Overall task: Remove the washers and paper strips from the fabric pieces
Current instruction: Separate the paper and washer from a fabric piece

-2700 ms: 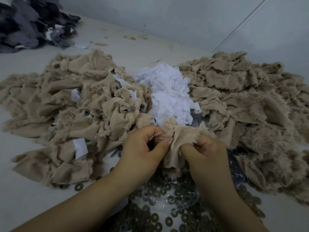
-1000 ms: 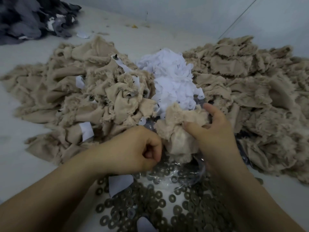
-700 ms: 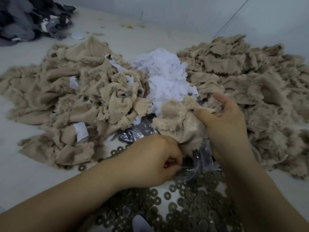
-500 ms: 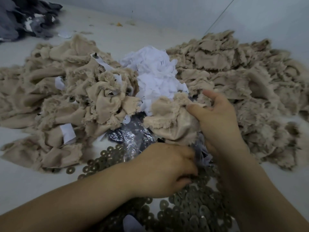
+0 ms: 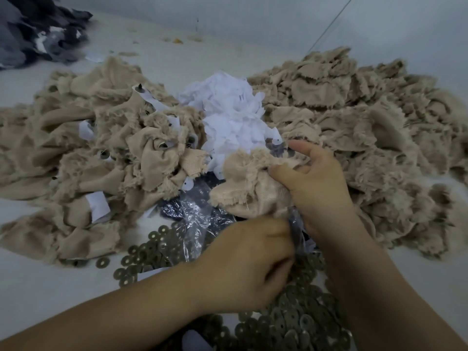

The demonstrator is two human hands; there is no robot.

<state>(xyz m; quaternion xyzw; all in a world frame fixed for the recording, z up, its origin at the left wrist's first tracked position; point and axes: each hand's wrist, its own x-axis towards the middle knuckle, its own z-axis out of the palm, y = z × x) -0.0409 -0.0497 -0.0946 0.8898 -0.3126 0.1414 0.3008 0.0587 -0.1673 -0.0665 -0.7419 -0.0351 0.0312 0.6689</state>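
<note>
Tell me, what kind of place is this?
Probably a sewing or textile workshop: big heaps of beige fabric pieces on a worktable, loose metal washers, and a pile of white paper strips.

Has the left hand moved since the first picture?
Yes. The left hand went down from the held fabric piece to the washer pile.

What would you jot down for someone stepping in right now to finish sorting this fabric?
Right hand grips one beige fabric piece. Left hand is curled low over the loose washers; whether it holds one is hidden.
Done: a white paper strip heap in the middle, and a pile of stripped fabric on the right.
Left: the fabric pile on the left, still with paper strips and washers attached.
</note>
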